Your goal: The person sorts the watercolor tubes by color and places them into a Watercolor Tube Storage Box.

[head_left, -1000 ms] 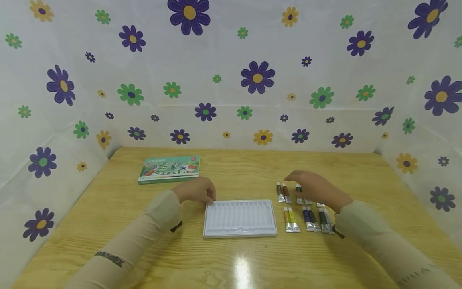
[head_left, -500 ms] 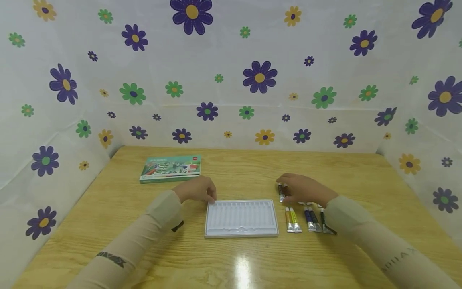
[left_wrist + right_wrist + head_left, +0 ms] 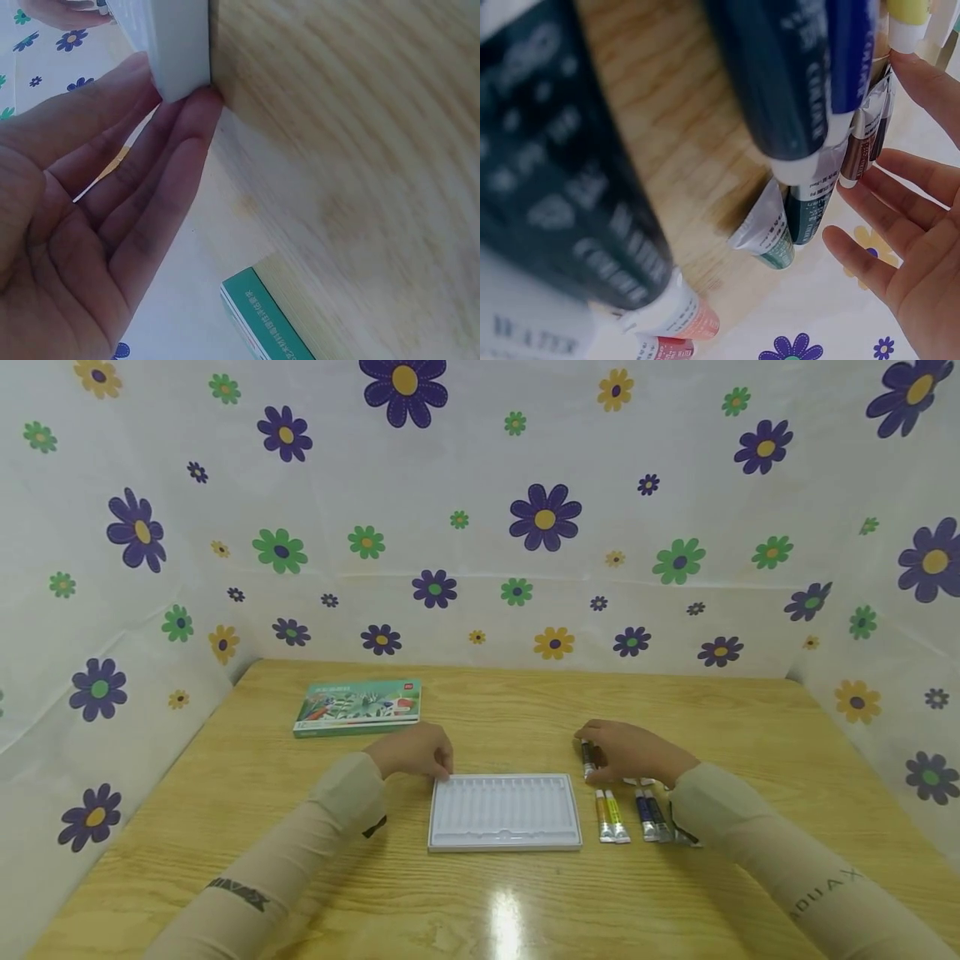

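A white plastic tray (image 3: pixel 504 810) with a row of narrow slots lies flat on the table. My left hand (image 3: pixel 412 750) pinches its far left corner; the left wrist view shows thumb and fingers on either side of the tray's edge (image 3: pixel 180 45). To the right, my right hand (image 3: pixel 637 752) reaches over the far row of paint tubes. In the right wrist view its fingertips touch or nearly touch a brown paint tube (image 3: pixel 855 159), which lies beside a darker tube (image 3: pixel 883 135). Its thumb is spread away from the fingers. From the head view, the hand covers most of that row.
In the near row lie a yellow tube (image 3: pixel 615 817), an orange-yellow tube (image 3: pixel 603 817), a dark blue tube (image 3: pixel 644 817) and other dark ones, partly under the right sleeve. A green illustrated box (image 3: pixel 358 706) sits at the back left. Flowered white cloth (image 3: pixel 465 552) surrounds the table.
My right hand has moved left along the far row, from the green tubes to the brown and dark ones, then stayed there. My left hand keeps its place at the tray's corner.
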`<control>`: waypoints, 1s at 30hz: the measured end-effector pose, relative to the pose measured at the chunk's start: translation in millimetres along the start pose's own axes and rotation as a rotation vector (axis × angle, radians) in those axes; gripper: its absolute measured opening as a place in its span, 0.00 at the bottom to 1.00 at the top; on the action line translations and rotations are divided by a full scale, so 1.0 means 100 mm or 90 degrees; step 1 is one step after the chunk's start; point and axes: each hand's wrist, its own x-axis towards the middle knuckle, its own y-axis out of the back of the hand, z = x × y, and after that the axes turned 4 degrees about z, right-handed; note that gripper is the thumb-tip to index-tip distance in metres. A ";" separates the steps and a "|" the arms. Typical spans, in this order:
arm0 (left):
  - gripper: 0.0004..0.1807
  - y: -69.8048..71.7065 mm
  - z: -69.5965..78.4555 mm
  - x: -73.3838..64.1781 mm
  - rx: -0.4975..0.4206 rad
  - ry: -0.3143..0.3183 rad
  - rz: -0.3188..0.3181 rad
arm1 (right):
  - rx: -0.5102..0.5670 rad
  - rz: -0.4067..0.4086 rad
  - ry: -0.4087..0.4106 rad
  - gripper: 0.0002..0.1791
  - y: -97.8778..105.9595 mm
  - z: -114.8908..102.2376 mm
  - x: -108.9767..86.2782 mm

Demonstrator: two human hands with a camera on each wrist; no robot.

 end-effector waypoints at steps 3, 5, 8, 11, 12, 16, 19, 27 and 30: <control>0.04 0.01 0.00 0.00 -0.005 -0.002 0.000 | 0.007 0.002 0.006 0.33 0.00 0.01 0.01; 0.04 0.01 -0.01 0.00 -0.007 -0.006 0.001 | 0.007 0.003 0.011 0.32 0.00 0.02 0.01; 0.03 0.01 -0.02 0.01 -0.011 -0.009 0.000 | 0.006 0.003 0.014 0.32 0.00 0.03 0.02; 0.03 0.01 -0.01 0.00 -0.011 -0.014 0.000 | 0.005 0.002 0.017 0.30 0.01 0.02 0.02; 0.03 0.01 -0.01 -0.01 -0.010 -0.016 0.000 | 0.003 0.003 0.019 0.30 0.01 0.02 0.02; 0.02 0.01 0.01 -0.02 -0.008 -0.012 0.001 | -0.002 0.007 0.030 0.28 0.01 0.02 0.01; 0.02 0.01 0.02 -0.02 -0.008 0.002 -0.002 | -0.004 0.012 0.041 0.27 0.01 0.01 0.01; 0.03 0.01 0.05 -0.02 -0.001 0.022 -0.003 | -0.004 0.028 0.060 0.25 0.01 0.00 -0.02; 0.03 0.01 0.06 -0.02 0.002 0.021 0.000 | -0.005 0.031 0.064 0.25 0.00 0.01 -0.01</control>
